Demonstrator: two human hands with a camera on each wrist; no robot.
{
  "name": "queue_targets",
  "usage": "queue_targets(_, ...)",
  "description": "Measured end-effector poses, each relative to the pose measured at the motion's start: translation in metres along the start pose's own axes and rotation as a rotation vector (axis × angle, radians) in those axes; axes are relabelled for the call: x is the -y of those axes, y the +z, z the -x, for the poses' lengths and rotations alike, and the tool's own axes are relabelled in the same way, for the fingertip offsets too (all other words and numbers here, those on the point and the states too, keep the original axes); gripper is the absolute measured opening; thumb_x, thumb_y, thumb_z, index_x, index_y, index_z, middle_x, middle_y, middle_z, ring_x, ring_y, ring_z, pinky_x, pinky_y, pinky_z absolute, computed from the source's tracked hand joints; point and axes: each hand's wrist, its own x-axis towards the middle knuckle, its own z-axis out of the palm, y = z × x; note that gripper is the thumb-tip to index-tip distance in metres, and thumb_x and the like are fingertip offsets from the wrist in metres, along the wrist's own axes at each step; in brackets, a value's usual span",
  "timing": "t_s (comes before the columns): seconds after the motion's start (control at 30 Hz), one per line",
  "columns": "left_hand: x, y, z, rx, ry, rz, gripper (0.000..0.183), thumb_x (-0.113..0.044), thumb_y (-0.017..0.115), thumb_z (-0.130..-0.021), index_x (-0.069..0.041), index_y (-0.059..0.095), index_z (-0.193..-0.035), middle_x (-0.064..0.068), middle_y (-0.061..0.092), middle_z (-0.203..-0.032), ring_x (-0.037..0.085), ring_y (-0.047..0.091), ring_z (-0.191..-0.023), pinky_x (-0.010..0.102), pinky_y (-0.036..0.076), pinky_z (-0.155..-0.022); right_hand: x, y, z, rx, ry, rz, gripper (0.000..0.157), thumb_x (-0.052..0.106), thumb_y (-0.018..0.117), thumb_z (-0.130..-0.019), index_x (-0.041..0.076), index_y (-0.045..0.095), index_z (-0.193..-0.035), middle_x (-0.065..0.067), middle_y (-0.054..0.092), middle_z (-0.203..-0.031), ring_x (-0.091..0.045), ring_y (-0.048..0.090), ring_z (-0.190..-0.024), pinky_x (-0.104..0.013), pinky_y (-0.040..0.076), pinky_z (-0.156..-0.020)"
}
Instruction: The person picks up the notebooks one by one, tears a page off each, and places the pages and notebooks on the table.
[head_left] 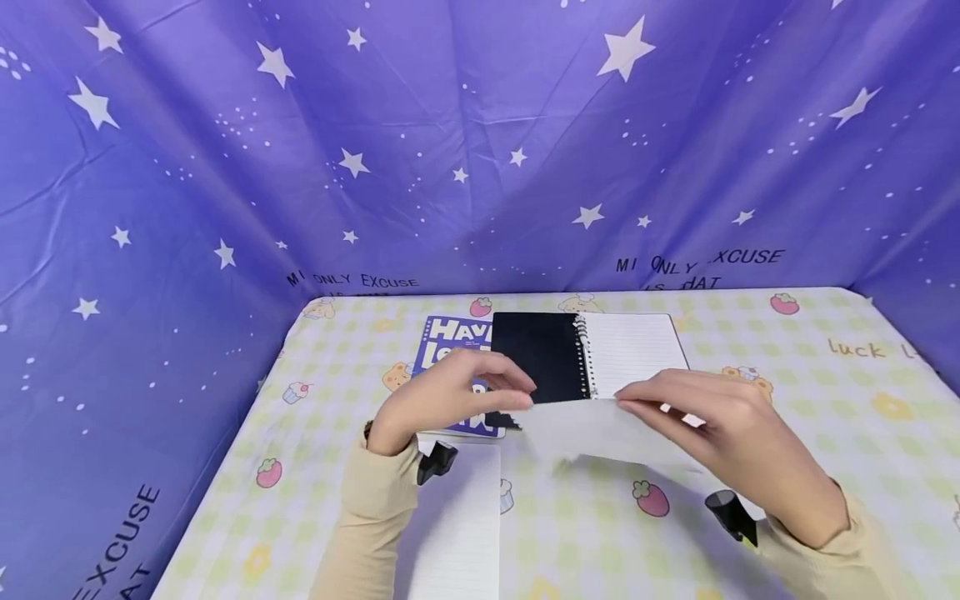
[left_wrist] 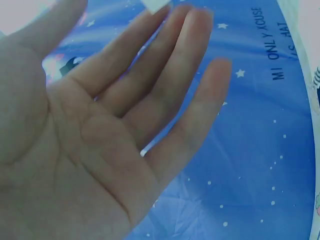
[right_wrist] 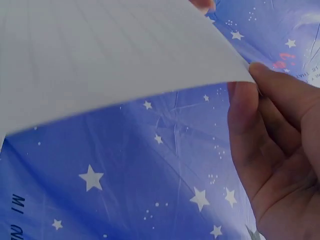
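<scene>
Both hands hold a loose white sheet of paper above the table, its far edge stretched between them. My left hand has the thumb and fingertips at the sheet's left corner; in the left wrist view a white corner meets the index fingertip, with the other fingers extended. My right hand pinches the right corner between thumb and index finger, clearly shown in the right wrist view. Just beyond the sheet lies an open ring notebook, black cover on the left, lined pages on the right.
A purple-blue notebook with large white letters lies partly beneath the black cover. Another lined sheet rests on the checked tablecloth by the left forearm. A starry purple curtain hangs behind and at the sides.
</scene>
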Motion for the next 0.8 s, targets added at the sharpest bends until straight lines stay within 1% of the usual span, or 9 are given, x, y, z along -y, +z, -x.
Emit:
queue_targets(0.07, 0.002, -0.001, 0.000, 0.022, 0.005, 0.012, 0.024, -0.031, 0.072, -0.092, -0.018, 0.073, -0.112, -0.011, 0.072, -0.106, 0.001, 0.066, -0.096, 0.030, 0.056, -0.088, -0.001, -0.003, 0.000, -0.019, 0.015, -0.001, 0.030, 0.033, 0.056, -0.102, 0.013, 0.076, -0.092, 0.009, 0.069, -0.078, 0.005, 0.055, -0.065, -0.008, 0.041, -0.056)
queue_targets(0.17, 0.004, 0.001, -0.003, 0.027, 0.031, 0.002, 0.020, -0.028, 0.074, -0.091, -0.017, 0.074, -0.108, -0.010, 0.072, -0.102, 0.002, 0.065, -0.090, 0.029, 0.057, -0.083, -0.003, -0.005, 0.001, -0.032, 0.048, -0.015, 0.027, 0.032, 0.058, -0.101, 0.014, 0.075, -0.093, 0.010, 0.066, -0.077, 0.007, 0.052, -0.063, -0.007, 0.041, -0.055)
queue_targets(0.27, 0.007, 0.003, -0.006, -0.002, 0.079, -0.010, 0.011, -0.024, 0.070, -0.094, -0.015, 0.075, -0.100, -0.009, 0.071, -0.093, 0.003, 0.063, -0.082, 0.025, 0.056, -0.080, -0.007, -0.007, 0.002, -0.039, 0.081, -0.034, 0.023, 0.029, 0.060, -0.100, 0.013, 0.075, -0.093, 0.009, 0.066, -0.077, 0.006, 0.051, -0.061, -0.006, 0.043, -0.056)
queue_targets(0.37, 0.007, 0.003, -0.008, -0.042, 0.102, 0.006, 0.011, -0.020, 0.066, -0.097, -0.014, 0.074, -0.093, -0.008, 0.070, -0.087, 0.005, 0.062, -0.078, 0.022, 0.056, -0.078, -0.011, -0.008, 0.004, -0.045, 0.116, -0.039, 0.016, 0.024, 0.063, -0.098, 0.012, 0.074, -0.094, 0.007, 0.068, -0.079, 0.006, 0.052, -0.060, -0.006, 0.047, -0.059)
queue_targets(0.43, 0.005, 0.004, -0.008, -0.066, 0.090, 0.031, 0.011, -0.019, 0.065, -0.097, -0.013, 0.074, -0.092, -0.006, 0.071, -0.086, 0.004, 0.065, -0.078, 0.022, 0.056, -0.079, -0.012, -0.009, 0.006, -0.040, 0.147, -0.034, 0.011, 0.020, 0.066, -0.097, 0.013, 0.074, -0.095, 0.007, 0.069, -0.082, 0.006, 0.053, -0.060, -0.006, 0.049, -0.062)
queue_targets(0.5, 0.002, 0.005, -0.008, -0.079, 0.066, 0.078, 0.012, -0.019, 0.065, -0.097, -0.011, 0.072, -0.092, -0.002, 0.072, -0.086, 0.005, 0.068, -0.078, 0.023, 0.057, -0.077, -0.013, -0.010, 0.007, -0.034, 0.183, -0.025, 0.006, 0.011, 0.070, -0.093, 0.014, 0.074, -0.096, 0.007, 0.070, -0.084, 0.006, 0.053, -0.060, -0.007, 0.050, -0.062)
queue_targets(0.67, -0.005, 0.009, -0.010, -0.116, 0.004, 0.182, 0.012, -0.015, 0.065, -0.097, -0.006, 0.071, -0.094, 0.005, 0.072, -0.080, 0.010, 0.072, -0.070, 0.027, 0.060, -0.073, -0.013, -0.013, 0.008, -0.038, 0.264, 0.005, 0.032, -0.011, 0.076, -0.078, 0.015, 0.075, -0.097, 0.007, 0.070, -0.085, 0.006, 0.052, -0.059, -0.008, 0.050, -0.059)
queue_targets(0.73, -0.007, 0.011, -0.011, -0.138, -0.017, 0.211, 0.011, -0.013, 0.066, -0.096, -0.004, 0.072, -0.095, 0.007, 0.071, -0.078, 0.012, 0.071, -0.066, 0.029, 0.061, -0.070, -0.013, -0.014, 0.008, -0.048, 0.290, 0.008, 0.037, -0.015, 0.076, -0.074, 0.014, 0.075, -0.097, 0.006, 0.071, -0.085, 0.005, 0.053, -0.058, -0.008, 0.050, -0.058)
queue_targets(0.8, -0.009, 0.013, -0.012, -0.155, -0.033, 0.242, 0.010, -0.011, 0.066, -0.095, -0.002, 0.072, -0.096, 0.009, 0.070, -0.075, 0.014, 0.070, -0.063, 0.031, 0.062, -0.067, -0.013, -0.015, 0.009, -0.043, 0.322, 0.005, 0.039, -0.017, 0.076, -0.073, 0.014, 0.075, -0.097, 0.006, 0.071, -0.086, 0.004, 0.054, -0.057, -0.009, 0.050, -0.057)
